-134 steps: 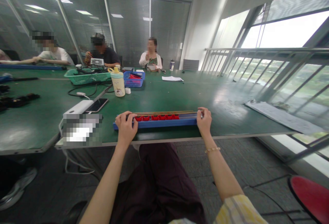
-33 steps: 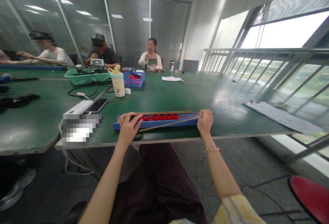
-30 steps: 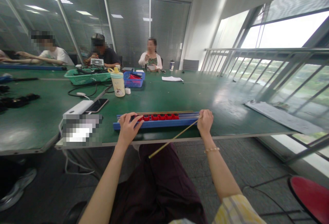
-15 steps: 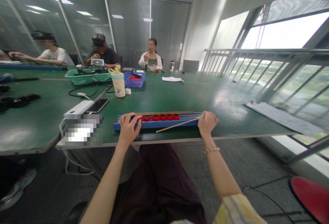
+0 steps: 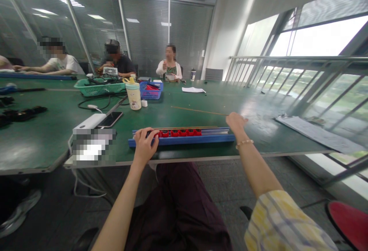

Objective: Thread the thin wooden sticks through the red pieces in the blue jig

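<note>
Head view: two hands (image 5: 146,143), two sticks (image 5: 199,111), one rail (image 5: 189,139).

One camera, worn on the seated person's head, looks forward and down from close above the near edge of the long, smooth green-topped table (image 5: 172,117), out across it to the grey glass partition (image 5: 143,36) beyond.

"How is the left grip (image 5: 145,143) set?"
"Arched, its fingers (image 5: 146,132) curving down and the thumb out to their right; the left forearm (image 5: 119,208) runs back and outward behind it."
"And the right grip (image 5: 236,122)?"
"Curled tight, back uppermost, well apart from the left grip and farther forward. Behind it, the right forearm (image 5: 260,170) slants outward, right wrist (image 5: 241,135) roughly in line."
</note>
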### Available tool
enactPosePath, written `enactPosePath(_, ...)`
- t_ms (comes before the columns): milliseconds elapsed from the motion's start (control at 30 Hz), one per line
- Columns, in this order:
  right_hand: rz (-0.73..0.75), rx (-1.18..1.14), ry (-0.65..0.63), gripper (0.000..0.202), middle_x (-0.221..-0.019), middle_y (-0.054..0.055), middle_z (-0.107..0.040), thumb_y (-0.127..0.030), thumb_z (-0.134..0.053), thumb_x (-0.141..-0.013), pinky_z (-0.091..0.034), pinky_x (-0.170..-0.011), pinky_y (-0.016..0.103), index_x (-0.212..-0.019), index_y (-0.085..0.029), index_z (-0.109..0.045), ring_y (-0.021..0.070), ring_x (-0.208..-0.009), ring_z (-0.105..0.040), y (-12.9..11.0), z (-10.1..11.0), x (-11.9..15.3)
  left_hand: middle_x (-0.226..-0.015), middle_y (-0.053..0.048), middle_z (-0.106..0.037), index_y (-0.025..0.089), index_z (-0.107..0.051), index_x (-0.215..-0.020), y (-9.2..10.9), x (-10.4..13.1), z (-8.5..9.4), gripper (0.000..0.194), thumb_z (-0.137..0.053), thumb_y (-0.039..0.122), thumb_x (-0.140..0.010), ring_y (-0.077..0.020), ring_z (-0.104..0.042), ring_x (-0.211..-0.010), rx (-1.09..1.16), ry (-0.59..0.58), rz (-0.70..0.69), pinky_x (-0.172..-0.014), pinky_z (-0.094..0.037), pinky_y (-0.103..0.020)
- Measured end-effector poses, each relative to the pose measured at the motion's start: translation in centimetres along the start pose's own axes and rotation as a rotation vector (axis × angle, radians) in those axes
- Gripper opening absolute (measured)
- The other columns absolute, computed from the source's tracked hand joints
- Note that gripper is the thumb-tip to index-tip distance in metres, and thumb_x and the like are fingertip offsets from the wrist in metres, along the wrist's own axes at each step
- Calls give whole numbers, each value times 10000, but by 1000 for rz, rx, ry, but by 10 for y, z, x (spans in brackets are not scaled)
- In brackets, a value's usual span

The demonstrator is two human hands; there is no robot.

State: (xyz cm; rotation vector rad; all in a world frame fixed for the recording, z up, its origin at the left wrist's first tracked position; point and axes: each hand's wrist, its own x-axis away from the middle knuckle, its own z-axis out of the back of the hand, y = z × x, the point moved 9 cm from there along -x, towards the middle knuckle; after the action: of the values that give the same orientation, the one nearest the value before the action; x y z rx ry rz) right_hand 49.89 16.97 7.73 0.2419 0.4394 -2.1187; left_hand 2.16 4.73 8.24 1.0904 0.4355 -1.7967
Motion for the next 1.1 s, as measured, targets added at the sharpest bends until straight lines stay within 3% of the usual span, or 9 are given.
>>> enactPosePath(167,1,130,-255,200,-924,211,-730,-213,-601,-788,-416,-921,586,-883,-161,-769,345,-999,-674,-9,-32,-15,-1116,-97,-616,243,-699,-1075,1,0,0,250,-521,282,-904,-259,-457,-1087,1,-12,2,-1002,-373,-436)
enactPosePath(333,152,75,-348,232,-1061,220,-711,-127,-564,-813,-404,-962,570,-951,-130,-750,328,-1061,-663,-20,-44,-12,-1122,-93,-613,243,-696,-1082,1,0,0,252,-521,280,-905,-258,-464,-1090,-1,-13,-3,-1008,-368,-438)
enactPosePath(433,251,11,-392,183,-983,153,-735,-167,-607,-807,-474,-913,438,-913,-153,-755,266,-991,-679,-23,-48,-11,-1119,-92,-617,243,-696,-1076,1,0,0,247,-523,278,-905,-255,-467,-1080,3,-10,-4,-1001,-371,-436)
enactPosePath(533,362,-122,-453,156,-819,66,-735,-258,-654,-791,-513,-779,295,-855,-168,-763,197,-844,-672,-23,-55,-11,-1120,-92,-614,247,-695,-1077,1,0,0,247,-524,276,-902,-255,-469,-1083,2,-11,-1,-1004,-370,-436)
enactPosePath(600,441,-332,-516,202,-746,48,-717,-319,-695,-748,-516,-689,278,-837,-150,-763,182,-747,-638,-23,-59,-9,-1119,-91,-612,247,-694,-1079,1,0,0,248,-524,275,-901,-256,-470,-1086,-1,-6,-3,-1006,-371,-436)
enactPosePath(733,379,-523,-620,301,-752,43,-719,-379,-766,-648,-494,-609,270,-850,-157,-768,171,-695,-600,-6,-74,-7,-1120,-91,-613,246,-692,-1079,1,0,0,247,-522,274,-901,-259,-470,-1088,0,-1,-3,-1004,-374,-439)
enactPosePath(867,333,-664,-645,299,-912,78,-751,-361,-725,-686,-519,-727,287,-899,-157,-771,192,-818,-634,-2,-79,1,-1124,-93,-613,253,-693,-1078,0,0,-1,250,-523,272,-896,-264,-469,-1096,2,0,2,-1002,-374,-448)
enactPosePath(1000,374,-684,-642,229,-991,70,-753,-280,-640,-736,-502,-894,321,-888,-172,-771,207,-966,-642,-10,-77,9,-1123,-93,-613,250,-696,-1074,0,0,-1,248,-524,270,-896,-265,-466,-1095,-1,6,3,-1000,-375,-446)
enactPosePath(1100,426,-677,-632,249,-1006,45,-751,-230,-590,-740,-485,-926,304,-908,-188,-770,189,-976,-644,-16,-75,10,-1124,-98,-615,249,-698,-1072,-1,0,-1,247,-527,269,-895,-264,-464,-1091,0,8,7,-994,-379,-451)
